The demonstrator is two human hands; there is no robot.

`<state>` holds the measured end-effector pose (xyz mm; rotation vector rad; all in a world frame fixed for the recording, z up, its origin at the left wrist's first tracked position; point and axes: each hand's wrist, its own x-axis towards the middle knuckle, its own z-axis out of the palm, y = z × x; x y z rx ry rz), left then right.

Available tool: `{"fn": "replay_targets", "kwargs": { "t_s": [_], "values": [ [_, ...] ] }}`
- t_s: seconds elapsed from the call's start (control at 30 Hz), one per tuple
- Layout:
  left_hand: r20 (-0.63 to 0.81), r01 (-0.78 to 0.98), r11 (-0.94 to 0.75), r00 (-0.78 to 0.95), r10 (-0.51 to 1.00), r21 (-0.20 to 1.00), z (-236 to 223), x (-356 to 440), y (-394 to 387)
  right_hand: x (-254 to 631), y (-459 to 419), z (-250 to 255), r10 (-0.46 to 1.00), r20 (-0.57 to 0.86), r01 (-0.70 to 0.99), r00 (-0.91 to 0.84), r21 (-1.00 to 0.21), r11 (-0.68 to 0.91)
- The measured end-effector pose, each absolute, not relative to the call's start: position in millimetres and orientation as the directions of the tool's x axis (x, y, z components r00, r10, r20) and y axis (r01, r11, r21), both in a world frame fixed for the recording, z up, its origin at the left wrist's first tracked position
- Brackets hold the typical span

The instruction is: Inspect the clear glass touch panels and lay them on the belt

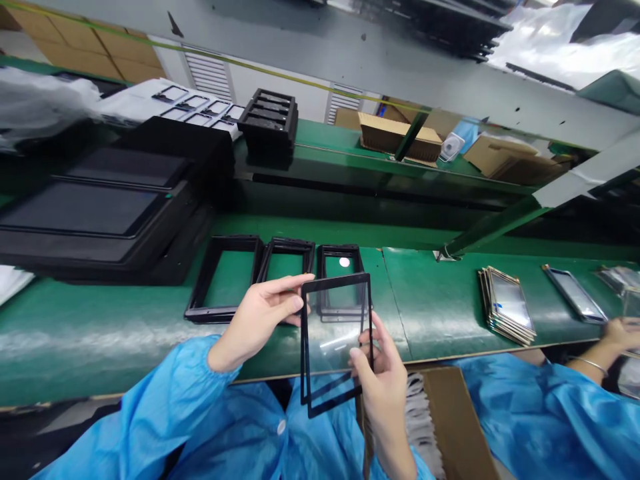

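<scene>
In front of my chest I hold a clear glass panel (327, 333) with a black border, tilted upright. A second dark border shows just behind its left and lower edges; I cannot tell whether it is a separate piece. My left hand (265, 317) pinches the upper left edge between thumb and fingers. Gripping the right edge is my right hand (385, 373), thumb on the near face and fingers seen through the glass. Behind the panel, stacked black frames stand on the green bench: a left stack (200, 287), a middle stack (289, 245) and a right stack (340, 251).
Dark screens lie on a black tray stack (140, 247) at left. Glass panels (510, 307) are piled at right, beside another framed panel (575, 293). A co-worker's hand (623, 332) is at far right. An open cardboard box (455, 413) stands below the bench edge.
</scene>
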<state>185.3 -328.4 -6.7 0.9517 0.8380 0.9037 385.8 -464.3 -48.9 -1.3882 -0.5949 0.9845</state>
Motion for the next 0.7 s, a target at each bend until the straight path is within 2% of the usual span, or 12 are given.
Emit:
{"fn": "replay_targets", "kwargs": {
  "t_s": [0.7],
  "values": [
    [-0.191,-0.248,0.306,0.398,0.897,0.919,-6.4,186.3,-329.2,386.4,-466.9,-52.8,0.849,-0.177,-0.160,0.498,-0.981,-0.111]
  ]
}}
